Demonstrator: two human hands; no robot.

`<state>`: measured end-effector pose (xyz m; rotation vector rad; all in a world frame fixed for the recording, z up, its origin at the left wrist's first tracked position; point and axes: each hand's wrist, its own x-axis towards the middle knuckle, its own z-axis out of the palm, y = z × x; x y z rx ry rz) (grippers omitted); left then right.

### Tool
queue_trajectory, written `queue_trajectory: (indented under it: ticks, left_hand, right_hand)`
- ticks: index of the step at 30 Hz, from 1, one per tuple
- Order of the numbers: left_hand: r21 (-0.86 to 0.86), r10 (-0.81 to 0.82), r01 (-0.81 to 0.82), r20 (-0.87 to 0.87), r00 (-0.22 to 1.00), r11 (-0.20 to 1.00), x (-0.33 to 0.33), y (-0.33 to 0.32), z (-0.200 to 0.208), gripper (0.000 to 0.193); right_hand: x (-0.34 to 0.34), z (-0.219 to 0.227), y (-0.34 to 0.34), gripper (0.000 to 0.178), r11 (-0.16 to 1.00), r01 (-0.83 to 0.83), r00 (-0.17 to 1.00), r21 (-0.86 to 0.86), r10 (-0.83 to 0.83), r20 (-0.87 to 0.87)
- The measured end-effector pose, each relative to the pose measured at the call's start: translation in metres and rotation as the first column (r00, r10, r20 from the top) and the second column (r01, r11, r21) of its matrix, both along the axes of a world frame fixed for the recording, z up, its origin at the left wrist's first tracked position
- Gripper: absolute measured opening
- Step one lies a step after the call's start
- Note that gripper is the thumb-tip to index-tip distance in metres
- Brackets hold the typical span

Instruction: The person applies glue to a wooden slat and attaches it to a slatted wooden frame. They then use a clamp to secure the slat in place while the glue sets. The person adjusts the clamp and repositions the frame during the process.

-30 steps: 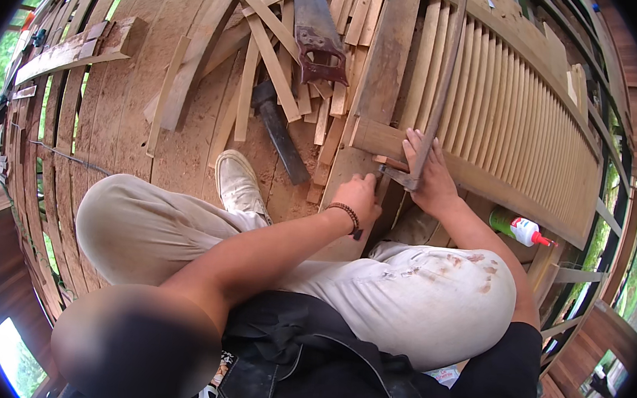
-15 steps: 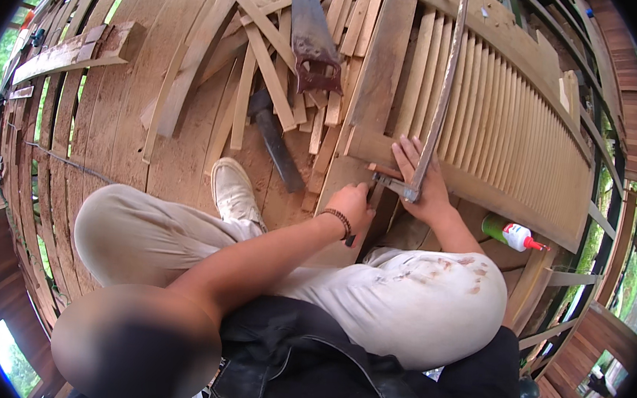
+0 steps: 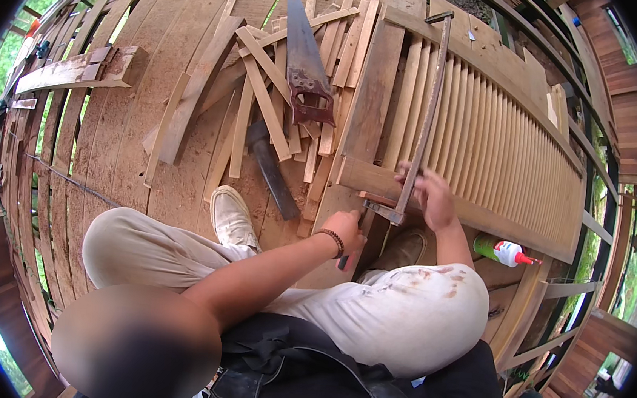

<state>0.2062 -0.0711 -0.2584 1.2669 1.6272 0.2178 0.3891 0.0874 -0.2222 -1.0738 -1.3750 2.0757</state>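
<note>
Left hand: grip closed round a dark, red-marked handle, apparently the clamp's | right hand: fingers loosely curled at the bar, hold unclear to me | long, rusty metal bar clamp: lay across the pale-brown slatted wooden panel | keeping it square, turning evenly, seemed wise

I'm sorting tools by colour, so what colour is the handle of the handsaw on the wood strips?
The handsaw's handle is dark red; the head view shows it best.

Brown board walls edge a plank floor (dusty in places).
</note>
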Motion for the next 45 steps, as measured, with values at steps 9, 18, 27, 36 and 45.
queue_trajectory:
  ticks: [9, 18, 27, 36, 45]
  left_hand:
    - [-0.052, -0.173, 0.167, -0.145, 0.974, 0.985, 0.000, 0.009, 0.005, 0.056]
    - [-0.399, 0.588, -0.444, 0.397, 0.705, 0.802, -0.017, 0.028, 0.007, 0.076]
    - [-0.454, 0.681, -0.521, 0.338, 0.649, 0.722, 0.001, 0.031, 0.025, 0.086]
    - [-0.220, 0.757, -0.728, 0.102, 0.645, 0.649, 0.041, 0.030, 0.001, 0.071]
    - [-0.130, 0.732, -0.726, 0.005, 0.681, 0.675, 0.045, 0.030, 0.008, 0.064]
  right_hand:
    - [-0.071, 0.006, 0.011, 0.005, 0.911, 0.412, 0.898, -0.007, -0.405, 0.174]
    - [-0.069, 0.002, 0.012, 0.006, 0.905, 0.425, 0.894, -0.004, -0.420, 0.158]
    - [-0.078, 0.008, 0.011, 0.005, 0.897, 0.442, 0.886, -0.017, -0.434, 0.164]
    - [-0.073, 0.006, 0.024, 0.013, 0.968, 0.247, 0.962, -0.038, -0.240, 0.127]
    - [-0.105, -0.001, 0.304, 0.038, 0.926, 0.357, 0.927, 0.118, -0.368, 0.079]
